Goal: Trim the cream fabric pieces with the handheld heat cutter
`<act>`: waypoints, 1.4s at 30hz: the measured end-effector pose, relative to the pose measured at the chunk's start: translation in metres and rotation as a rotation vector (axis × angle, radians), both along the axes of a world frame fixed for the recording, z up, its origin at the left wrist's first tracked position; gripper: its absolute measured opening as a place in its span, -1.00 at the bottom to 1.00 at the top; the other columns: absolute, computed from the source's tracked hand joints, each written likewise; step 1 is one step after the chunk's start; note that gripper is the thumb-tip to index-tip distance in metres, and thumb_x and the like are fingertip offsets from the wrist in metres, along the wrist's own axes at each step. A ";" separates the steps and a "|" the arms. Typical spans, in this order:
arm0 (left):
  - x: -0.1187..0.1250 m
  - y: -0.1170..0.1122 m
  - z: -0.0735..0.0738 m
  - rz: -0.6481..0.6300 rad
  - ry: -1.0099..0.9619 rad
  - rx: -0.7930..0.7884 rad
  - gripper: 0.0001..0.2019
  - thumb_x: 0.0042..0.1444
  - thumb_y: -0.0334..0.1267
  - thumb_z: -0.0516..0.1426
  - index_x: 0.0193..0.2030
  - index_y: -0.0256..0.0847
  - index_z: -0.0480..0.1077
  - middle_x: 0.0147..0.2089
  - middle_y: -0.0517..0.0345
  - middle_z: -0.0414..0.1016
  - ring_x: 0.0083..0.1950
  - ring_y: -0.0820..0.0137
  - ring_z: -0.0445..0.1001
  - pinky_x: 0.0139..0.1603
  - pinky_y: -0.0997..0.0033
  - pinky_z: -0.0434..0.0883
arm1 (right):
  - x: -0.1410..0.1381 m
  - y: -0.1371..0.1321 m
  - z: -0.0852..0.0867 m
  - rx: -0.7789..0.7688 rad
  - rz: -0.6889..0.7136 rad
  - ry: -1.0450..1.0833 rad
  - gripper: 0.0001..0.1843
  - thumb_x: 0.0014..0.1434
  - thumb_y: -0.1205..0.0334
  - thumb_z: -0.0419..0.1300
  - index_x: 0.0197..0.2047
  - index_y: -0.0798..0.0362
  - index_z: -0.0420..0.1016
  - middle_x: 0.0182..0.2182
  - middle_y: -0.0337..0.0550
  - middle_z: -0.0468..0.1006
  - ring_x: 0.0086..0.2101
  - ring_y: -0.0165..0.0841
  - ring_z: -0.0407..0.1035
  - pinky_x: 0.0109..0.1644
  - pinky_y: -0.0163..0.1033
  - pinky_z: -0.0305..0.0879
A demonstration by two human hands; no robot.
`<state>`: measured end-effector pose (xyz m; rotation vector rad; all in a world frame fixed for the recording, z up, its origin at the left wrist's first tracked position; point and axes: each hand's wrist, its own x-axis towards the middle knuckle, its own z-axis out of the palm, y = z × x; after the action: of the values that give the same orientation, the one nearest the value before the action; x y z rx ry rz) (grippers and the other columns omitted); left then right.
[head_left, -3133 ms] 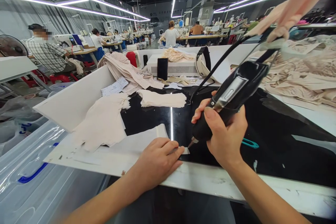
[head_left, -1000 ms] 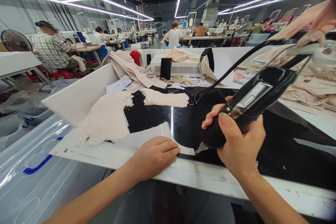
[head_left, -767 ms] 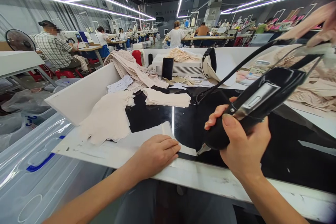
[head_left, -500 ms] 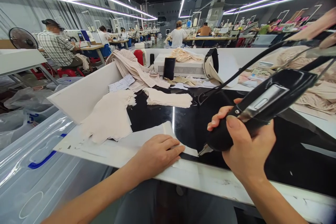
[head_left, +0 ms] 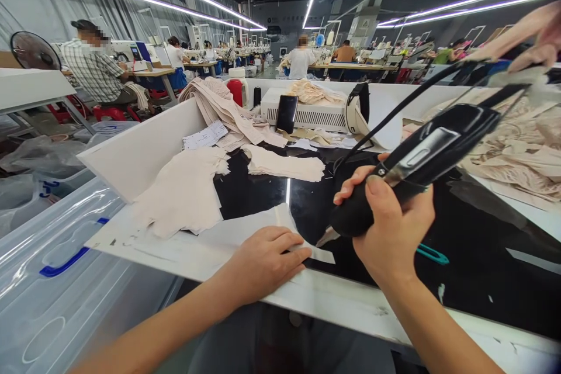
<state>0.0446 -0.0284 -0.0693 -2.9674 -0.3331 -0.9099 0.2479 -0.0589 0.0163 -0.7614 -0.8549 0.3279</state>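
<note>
My right hand [head_left: 388,228] is closed round a black corded hand tool [head_left: 421,158], its metal tip [head_left: 326,238] pointing down at a white sheet [head_left: 245,231] on the black table top [head_left: 464,234]. My left hand [head_left: 263,260] lies flat on that sheet, fingers stretched out, fingertips just left of the tip. The tool's cord [head_left: 394,111] runs up and to the right.
Beige fabric pieces [head_left: 179,193] and a folded stack [head_left: 284,165] lie beyond the sheet. A white machine box [head_left: 315,114] with a phone [head_left: 288,113] stands at the back. A fabric heap [head_left: 521,140] lies right, a clear plastic bin [head_left: 56,280] left. Other people sit at distant tables.
My right hand drew the tool back to the left and a little up. The tip now sits closer to my left fingertips. The left hand stayed on the sheet.
</note>
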 end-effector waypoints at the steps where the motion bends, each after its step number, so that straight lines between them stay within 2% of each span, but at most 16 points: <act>1: 0.000 0.000 -0.001 0.000 -0.002 -0.002 -0.76 0.73 -0.24 0.12 0.26 -0.23 0.59 0.18 -0.04 0.76 0.19 0.20 0.75 0.29 0.15 0.70 | -0.002 0.002 -0.002 -0.008 0.002 -0.013 -0.49 0.17 -0.03 0.67 0.01 -0.11 0.54 -0.35 -0.40 0.62 -0.49 -0.38 0.50 -0.43 -0.23 0.55; 6: 0.002 -0.002 -0.002 0.003 0.007 -0.023 -0.78 0.71 -0.24 0.15 0.27 -0.22 0.60 0.19 -0.06 0.76 0.21 0.21 0.75 0.33 0.15 0.70 | -0.003 0.004 -0.010 -0.022 -0.011 -0.033 -0.48 0.17 -0.08 0.67 0.00 -0.11 0.55 -0.34 -0.39 0.63 -0.46 -0.38 0.50 -0.39 -0.22 0.56; 15: 0.002 -0.003 -0.001 0.005 0.015 -0.032 -0.77 0.71 -0.24 0.15 0.28 -0.21 0.60 0.19 -0.07 0.75 0.22 0.20 0.74 0.33 0.14 0.70 | -0.003 0.001 -0.007 -0.016 -0.014 -0.032 -0.48 0.19 -0.04 0.66 0.04 -0.13 0.53 -0.34 -0.42 0.62 -0.49 -0.37 0.50 -0.39 -0.20 0.56; 21: 0.002 -0.002 0.001 -0.003 -0.003 -0.025 -0.76 0.72 -0.26 0.12 0.28 -0.24 0.60 0.18 -0.07 0.76 0.20 0.21 0.75 0.32 0.15 0.71 | -0.003 -0.001 -0.008 -0.031 0.012 -0.061 -0.58 0.25 0.05 0.61 0.04 -0.12 0.55 -0.31 -0.38 0.65 -0.44 -0.39 0.52 -0.36 -0.22 0.58; 29: 0.002 -0.003 0.002 -0.005 -0.017 -0.027 -0.79 0.70 -0.29 0.15 0.24 -0.25 0.61 0.16 -0.06 0.76 0.20 0.19 0.75 0.31 0.16 0.71 | 0.008 -0.010 -0.003 -0.030 -0.066 -0.017 -0.56 0.15 0.04 0.63 -0.05 -0.10 0.54 -0.36 -0.40 0.63 -0.49 -0.36 0.49 -0.44 -0.20 0.54; 35: 0.002 -0.003 0.004 0.003 -0.039 -0.015 -0.77 0.73 -0.30 0.11 0.23 -0.23 0.61 0.13 -0.03 0.77 0.17 0.22 0.76 0.29 0.18 0.71 | 0.010 -0.011 -0.007 -0.028 -0.044 -0.046 -0.58 0.21 0.08 0.61 0.00 -0.10 0.54 -0.35 -0.40 0.64 -0.48 -0.38 0.51 -0.40 -0.21 0.57; 42: 0.001 -0.003 0.003 0.003 -0.040 -0.024 -0.78 0.73 -0.29 0.11 0.23 -0.23 0.60 0.14 -0.01 0.76 0.18 0.19 0.75 0.27 0.15 0.71 | 0.005 -0.013 -0.001 -0.029 -0.016 0.019 -0.55 0.18 0.11 0.60 0.04 -0.10 0.55 -0.36 -0.40 0.63 -0.49 -0.37 0.50 -0.45 -0.23 0.55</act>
<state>0.0454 -0.0313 -0.0660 -2.9730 -0.3516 -0.9737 0.2525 -0.0719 0.0148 -0.7903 -0.8268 0.3332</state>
